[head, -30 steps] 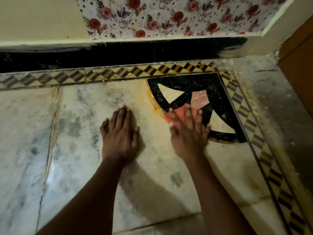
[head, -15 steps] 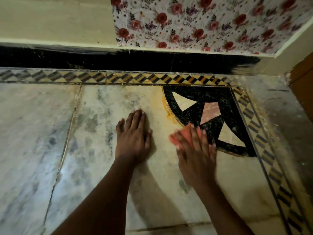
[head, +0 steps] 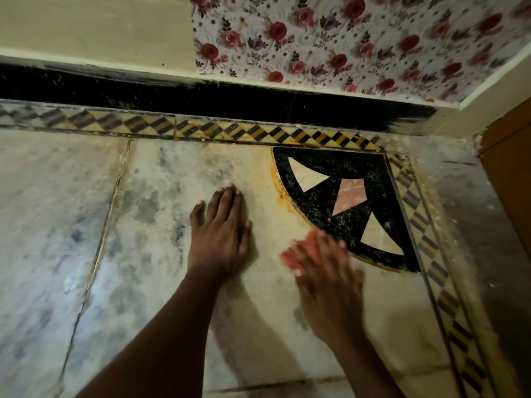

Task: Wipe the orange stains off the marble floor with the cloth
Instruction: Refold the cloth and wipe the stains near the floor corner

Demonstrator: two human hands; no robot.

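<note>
In the lower middle of the frame, the left hand (head: 221,234) lies flat on the marble floor (head: 161,225), fingers straight and together, palm down, grasping nothing. To its right, the right hand (head: 327,280) is blurred; its fingers are spread and seem to press flat on a pink-orange cloth (head: 298,254), of which only a strip shows past the fingertips and thumb side. The blur makes it hard to say whether any finger curls round the cloth; they look straight, so the hand appears to press rather than grasp.

The cloth sits on pale marble just below and left of the black corner inlay (head: 344,202), a quarter-round shape with cream triangles and one pink kite-shaped piece. Orange stains (head: 280,188) run along the curved left edge of that inlay, above the cloth and apart from it, with a fainter orange line along the inlay's lower right edge.

A checkered border strip (head: 230,132) of black and yellow crosses the frame above the hands and turns down the right side. Above it runs a black skirting (head: 201,96), then a cream wall (head: 86,24) in the upper left and floral wallpaper (head: 344,38) with red roses in the upper right. A brown wooden surface (head: 511,168) stands at the right edge. No writing or label can be read anywhere.
</note>
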